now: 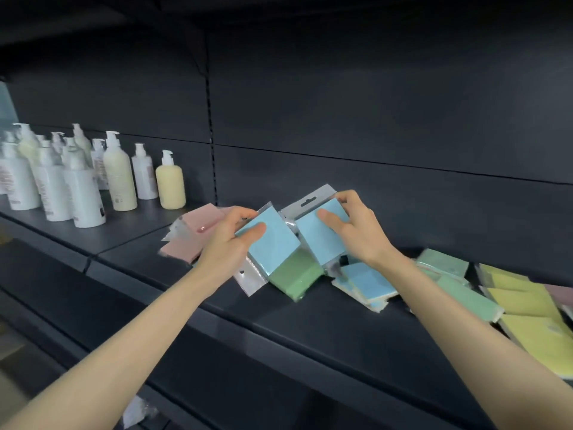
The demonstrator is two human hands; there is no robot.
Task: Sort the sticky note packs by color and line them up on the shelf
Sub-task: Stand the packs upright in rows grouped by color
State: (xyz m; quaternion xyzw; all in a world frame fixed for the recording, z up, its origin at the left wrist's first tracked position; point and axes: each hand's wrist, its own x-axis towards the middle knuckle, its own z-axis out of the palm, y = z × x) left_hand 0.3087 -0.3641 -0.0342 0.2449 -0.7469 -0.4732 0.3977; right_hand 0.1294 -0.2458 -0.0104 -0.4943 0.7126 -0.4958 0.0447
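Bottles stand far left on the shelf; pink packs lie beside them. Your left hand pinches first blue pack, thumb on its face. Your right hand pinches second blue pack. Both are over green pack. Yellow packs far right.

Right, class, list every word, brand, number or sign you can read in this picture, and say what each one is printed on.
No text here can be read.
Pump bottles: label print, too blurred to read.
Left blue pack, held by the left hand: no print shows.
Right blue pack, held by the right hand: plain grey header with a hang hole, no words.
Yellow packs: a faint mark, too small to read.
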